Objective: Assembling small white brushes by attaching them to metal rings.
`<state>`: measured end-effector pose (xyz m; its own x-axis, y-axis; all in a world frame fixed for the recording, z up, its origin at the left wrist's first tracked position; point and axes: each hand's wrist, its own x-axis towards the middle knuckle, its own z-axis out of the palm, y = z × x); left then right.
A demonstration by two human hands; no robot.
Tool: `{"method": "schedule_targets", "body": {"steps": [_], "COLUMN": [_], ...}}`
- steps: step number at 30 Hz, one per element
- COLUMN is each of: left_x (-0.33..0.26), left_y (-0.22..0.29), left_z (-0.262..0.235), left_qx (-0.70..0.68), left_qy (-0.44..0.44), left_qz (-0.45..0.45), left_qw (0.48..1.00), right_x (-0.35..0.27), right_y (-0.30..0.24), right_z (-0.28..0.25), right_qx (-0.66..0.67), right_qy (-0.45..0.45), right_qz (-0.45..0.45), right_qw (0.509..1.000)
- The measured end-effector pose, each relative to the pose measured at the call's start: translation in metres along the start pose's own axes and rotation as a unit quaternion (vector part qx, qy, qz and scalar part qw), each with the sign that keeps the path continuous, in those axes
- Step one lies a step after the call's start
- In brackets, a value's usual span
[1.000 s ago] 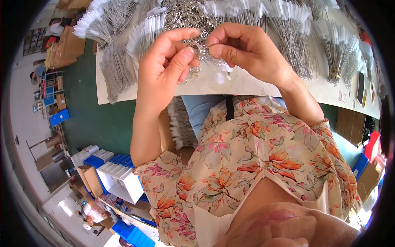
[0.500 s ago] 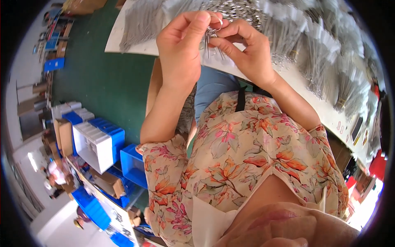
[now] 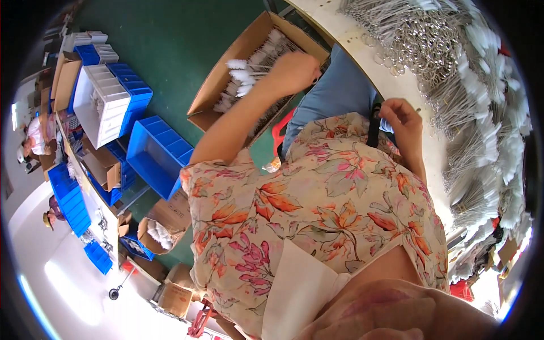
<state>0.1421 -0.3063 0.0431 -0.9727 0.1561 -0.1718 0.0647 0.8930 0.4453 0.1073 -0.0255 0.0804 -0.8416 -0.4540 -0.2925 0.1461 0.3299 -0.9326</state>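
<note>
My left hand (image 3: 296, 73) reaches over a cardboard box (image 3: 205, 85), its fingers curled round the wire ends of a bundle of white-bristled wire brushes (image 3: 242, 75). The brush heads point left, at the box's far-left side. More brushes (image 3: 276, 44) lie packed inside the box, partly hidden by my forearm. Near the table's edge, my right hand (image 3: 401, 120) hangs loosely bent beside a black strap (image 3: 374, 126) at my waist. Thumb and fingers stand apart there, and I see nothing between them.
On the white table (image 3: 324, 16) at right, wire brushes (image 3: 470, 175) lie in heaps alongside a pile of metal rings (image 3: 428, 45). Blue crates (image 3: 158, 153) and a white crate (image 3: 105, 105) stand at left. A red stool edge (image 3: 279, 133) shows beside my leg.
My hands have parted from working together on a ring and wires over the table. The left has swung down to the box; the right has drawn back toward my waist. The view has shifted.
</note>
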Motion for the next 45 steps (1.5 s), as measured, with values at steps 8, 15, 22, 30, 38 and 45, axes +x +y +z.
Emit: {"method": "schedule_targets", "body": {"steps": [8, 15, 22, 30, 38, 45], "left_x": [-0.032, -0.079, 0.009, 0.111, 0.300, 0.339], "left_y": [-0.099, -0.133, -0.107, 0.058, 0.029, 0.030], "left_z": [0.152, 0.236, 0.077, -0.193, -0.308, -0.295], "left_qx": [0.056, -0.013, 0.008, -0.355, 0.061, 0.271], "left_qy": [-0.270, -0.247, -0.176, -0.220, 0.288, 0.338], "left_qz": [-0.198, -0.265, 0.106, 0.148, 0.041, -0.102], "left_qw": [0.941, 0.932, 0.979, 0.896, 0.955, 0.895], "right_x": [-0.005, 0.004, -0.002, -0.027, -0.083, -0.091], "right_y": [-0.011, -0.023, -0.031, -0.035, -0.072, -0.068], "right_z": [0.002, 0.010, -0.012, -0.098, -0.135, -0.165], "right_qx": [-0.070, -0.082, -0.046, 0.098, 0.124, 0.164], "right_qy": [0.000, -0.025, -0.043, 0.107, 0.232, 0.295], "right_qz": [-0.005, 0.003, 0.002, -0.117, -0.138, -0.124], "right_qw": [0.998, 0.996, 0.998, 0.983, 0.955, 0.933]}}
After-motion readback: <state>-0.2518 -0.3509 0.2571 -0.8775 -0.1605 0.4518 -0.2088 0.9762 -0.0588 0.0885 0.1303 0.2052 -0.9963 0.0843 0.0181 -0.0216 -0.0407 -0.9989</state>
